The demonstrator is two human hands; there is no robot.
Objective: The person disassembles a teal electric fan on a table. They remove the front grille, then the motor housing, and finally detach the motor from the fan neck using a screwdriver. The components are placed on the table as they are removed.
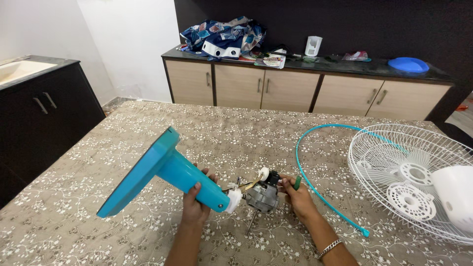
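While my left hand (196, 203) wraps the blue fan stand (162, 172) above the worktop (98, 231) and my right hand (297, 197) pinches a green screwdriver (297, 182) at the grey motor (261, 196), I judge the tip could slip and the top-heavy stand could tilt, straining the loose wires (241, 185).

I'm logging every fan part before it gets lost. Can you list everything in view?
fan stand: one, turquoise, gripped and tilted above the table
fan motor: one, grey, at the stand's neck
screwdriver: one, green handle, at the motor
guard ring: one, turquoise, on the table
fan grilles: white, at the table's right
motor cover: one, white, on the grilles
table: one, floral cloth
bowl: one, blue, on the counter
left hand: holds the stand
right hand: holds the screwdriver
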